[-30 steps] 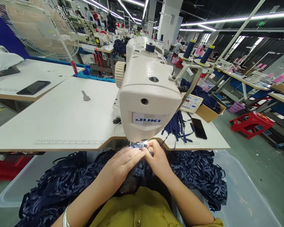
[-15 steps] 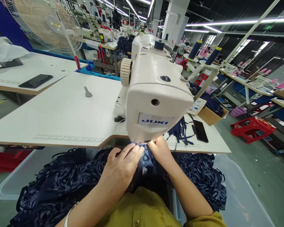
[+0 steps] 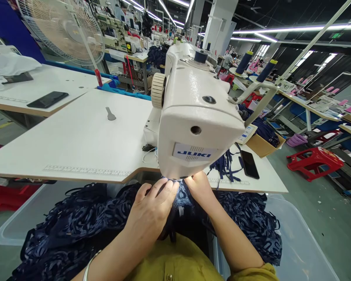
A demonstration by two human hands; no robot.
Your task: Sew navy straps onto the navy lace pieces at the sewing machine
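A white sewing machine (image 3: 193,117) stands in front of me, its head hiding the needle area. Navy lace fabric (image 3: 183,195) runs from under the head down toward my lap. My left hand (image 3: 152,207) rests on the left side of this lace, fingers stretched forward and flat, thumb apart. On the other side, my right hand (image 3: 200,189) is closed with the edge of the lace between its fingers; the fingertips are partly hidden behind the head. Both hands are right at the machine, close together.
Heaps of navy lace pieces (image 3: 84,218) fill clear plastic bins (image 3: 298,234) below the table (image 3: 84,132). Navy straps (image 3: 226,166), a phone (image 3: 249,164) and a cardboard box (image 3: 263,144) lie to the right. A grey metal piece (image 3: 110,114) lies left; a fan (image 3: 67,31) stands behind.
The view has shifted slightly. Both hands stay at the lace beside the machine head with nearly the same grip; any movement of the fabric is too small to tell.
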